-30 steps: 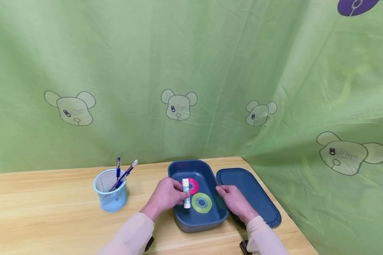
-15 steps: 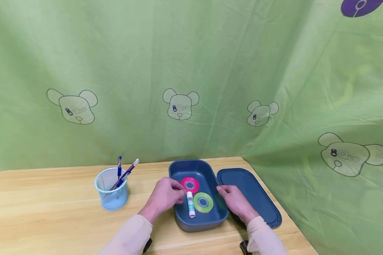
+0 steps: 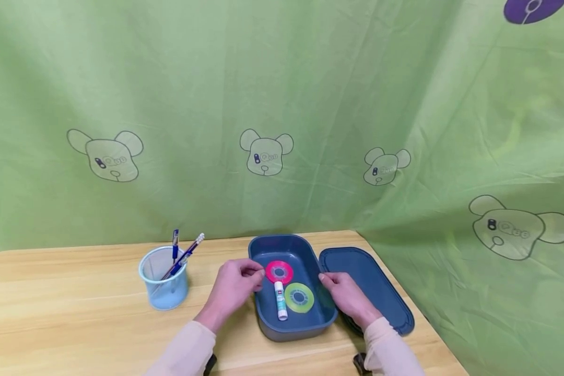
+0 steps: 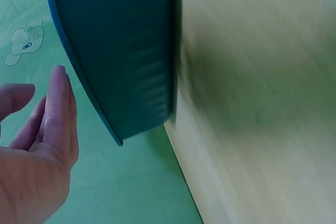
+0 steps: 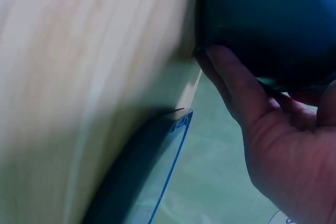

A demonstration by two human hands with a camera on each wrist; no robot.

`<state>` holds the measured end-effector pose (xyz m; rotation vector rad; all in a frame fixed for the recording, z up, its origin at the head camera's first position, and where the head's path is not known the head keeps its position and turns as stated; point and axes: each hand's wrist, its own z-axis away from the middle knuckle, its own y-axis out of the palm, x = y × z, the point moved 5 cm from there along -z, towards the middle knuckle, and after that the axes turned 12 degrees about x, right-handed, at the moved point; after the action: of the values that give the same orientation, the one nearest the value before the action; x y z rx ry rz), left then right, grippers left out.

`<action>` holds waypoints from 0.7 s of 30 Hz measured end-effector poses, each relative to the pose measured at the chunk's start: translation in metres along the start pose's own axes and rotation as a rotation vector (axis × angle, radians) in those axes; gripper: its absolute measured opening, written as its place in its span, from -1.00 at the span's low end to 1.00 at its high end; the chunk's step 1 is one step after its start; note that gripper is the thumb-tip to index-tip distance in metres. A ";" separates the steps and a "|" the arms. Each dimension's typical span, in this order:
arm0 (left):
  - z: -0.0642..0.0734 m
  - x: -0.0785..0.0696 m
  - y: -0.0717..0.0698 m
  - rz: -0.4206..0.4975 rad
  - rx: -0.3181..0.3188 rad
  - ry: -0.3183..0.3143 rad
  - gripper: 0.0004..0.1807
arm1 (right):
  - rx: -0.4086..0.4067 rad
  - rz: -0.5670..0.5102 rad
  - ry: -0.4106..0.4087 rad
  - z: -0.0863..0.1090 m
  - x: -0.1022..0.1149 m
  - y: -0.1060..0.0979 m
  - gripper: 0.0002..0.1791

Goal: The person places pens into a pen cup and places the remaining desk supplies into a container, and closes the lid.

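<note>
A dark blue plastic box holds a glue stick, a pink tape roll and a green tape roll. The glue stick lies lengthwise to the left of the green roll. By the left wall of the box is my left hand, with nothing in it; in the left wrist view its fingers stand fairly straight, thumb apart. My right hand grips the right rim, thumb on top. In the right wrist view its fingers lie against the outer wall.
To the right of the box lies its dark blue lid, close against it. A light blue mesh pen cup with several pens and pencils stands at the left on the wooden table. Green curtain hangs behind and at the right.
My left hand held the glue stick upright over the box, let it go onto the bottom, then drew back left to the rim. My right hand has stayed on the right rim.
</note>
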<state>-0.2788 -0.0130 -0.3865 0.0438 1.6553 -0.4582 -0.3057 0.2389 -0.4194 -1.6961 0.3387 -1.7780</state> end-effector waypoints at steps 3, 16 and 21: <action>0.001 0.003 -0.005 -0.019 -0.054 -0.014 -0.89 | 0.006 0.002 0.003 -0.001 0.001 0.000 -0.60; 0.003 0.023 -0.008 -0.070 -0.086 -0.181 -0.82 | -0.019 0.099 0.017 0.004 0.006 -0.012 -0.64; 0.002 0.026 -0.005 -0.014 -0.054 -0.205 -0.82 | -0.004 -0.047 -0.005 0.008 0.006 -0.024 -0.67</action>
<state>-0.2817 -0.0243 -0.4105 -0.0529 1.4661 -0.4143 -0.3045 0.2551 -0.3994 -1.7245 0.3027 -1.8071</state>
